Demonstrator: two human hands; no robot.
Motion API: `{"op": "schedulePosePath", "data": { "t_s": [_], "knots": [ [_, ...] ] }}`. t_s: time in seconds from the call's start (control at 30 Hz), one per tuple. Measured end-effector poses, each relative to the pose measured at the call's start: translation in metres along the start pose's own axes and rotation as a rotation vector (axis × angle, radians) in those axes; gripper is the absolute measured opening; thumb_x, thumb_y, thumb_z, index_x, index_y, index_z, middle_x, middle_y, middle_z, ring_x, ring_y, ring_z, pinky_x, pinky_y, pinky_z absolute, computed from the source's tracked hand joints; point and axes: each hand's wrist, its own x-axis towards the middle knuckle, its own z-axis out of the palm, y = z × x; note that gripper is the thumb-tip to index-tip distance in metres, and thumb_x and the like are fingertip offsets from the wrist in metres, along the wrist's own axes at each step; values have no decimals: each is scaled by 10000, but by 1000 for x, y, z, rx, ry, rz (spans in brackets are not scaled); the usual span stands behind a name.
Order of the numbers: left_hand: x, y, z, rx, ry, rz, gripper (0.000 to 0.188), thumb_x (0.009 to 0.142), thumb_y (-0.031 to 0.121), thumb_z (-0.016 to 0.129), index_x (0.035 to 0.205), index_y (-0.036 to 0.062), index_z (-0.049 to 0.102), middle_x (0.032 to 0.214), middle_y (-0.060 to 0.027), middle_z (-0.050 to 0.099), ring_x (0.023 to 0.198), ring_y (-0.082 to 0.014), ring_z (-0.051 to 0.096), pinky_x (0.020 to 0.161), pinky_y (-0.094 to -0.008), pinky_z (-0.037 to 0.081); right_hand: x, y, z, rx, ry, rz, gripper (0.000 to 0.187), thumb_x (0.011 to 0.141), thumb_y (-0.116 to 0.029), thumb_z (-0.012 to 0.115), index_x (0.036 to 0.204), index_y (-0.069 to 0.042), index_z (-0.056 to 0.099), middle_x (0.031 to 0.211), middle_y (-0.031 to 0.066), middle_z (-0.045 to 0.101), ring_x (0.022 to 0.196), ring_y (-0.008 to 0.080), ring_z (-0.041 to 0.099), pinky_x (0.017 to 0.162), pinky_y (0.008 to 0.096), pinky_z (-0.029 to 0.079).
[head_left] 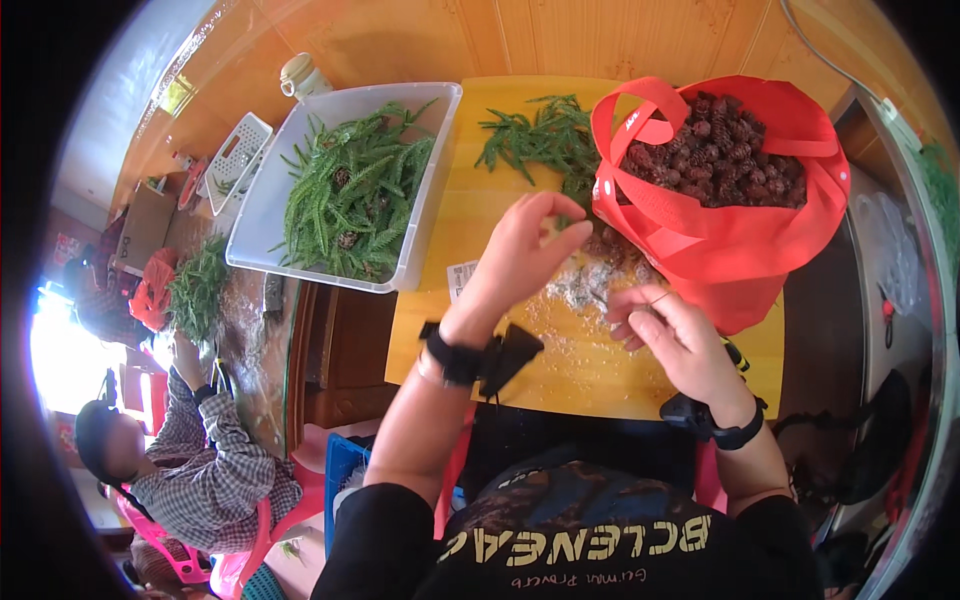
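Observation:
My left hand point(527, 251) is over the yellow table, its thumb and forefinger curled nearly together; anything small between them cannot be made out. Close to its fingertips are green artificial pine sprigs point(540, 135) and brown pine cones point(607, 243). My right hand point(672, 335) is a little lower and to the right, fingers bent toward the thumb, and what they pinch is too small to tell. Between the hands is a whitish, snow-like heap point(578, 284), with crumbs scattered toward me. Beside it stands a red bag point(725, 245) filled with dark pine cones point(715, 150).
A clear plastic bin point(415, 250) of green sprigs point(350, 190) sits left of the yellow table point(470, 375). Behind it stands a lidded jar point(303, 75). A white perforated basket point(238, 160) is farther left. A co-worker in a checked shirt point(215, 490) sits at another table with greenery point(200, 285).

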Motion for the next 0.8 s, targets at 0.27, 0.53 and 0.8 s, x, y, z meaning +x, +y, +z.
{"op": "schedulePosePath", "data": {
  "t_s": [0.27, 0.53, 0.8],
  "knots": [
    [66, -86, 24, 155, -196, 104, 244, 783, 218, 632, 950, 41, 643, 869, -161, 657, 798, -336, 628, 716, -384, 484, -10, 4, 8, -83, -133, -30, 232, 921, -70, 461, 1116, 43, 518, 949, 101, 626, 848, 143, 620, 744, 271, 503],
    [28, -45, -17, -246, 226, -86, 82, 778, 81, 663, 776, 25, 603, 772, -90, 656, 739, -126, 624, 628, -273, 474, -11, 13, 1, -33, -78, -55, 185, 914, -58, 448, 1055, 28, 533, 983, 87, 603, 853, 129, 599, 750, 260, 491],
    [-45, -30, 23, -1318, 106, -170, 135, 903, 48, 489, 1038, 42, 496, 1000, -107, 600, 900, -196, 587, 833, -342, 479, 7, 44, 14, 77, 99, -89, 170, 899, -51, 399, 1005, 2, 522, 962, 44, 572, 826, 78, 508, 738, 233, 430]
  ]
}}
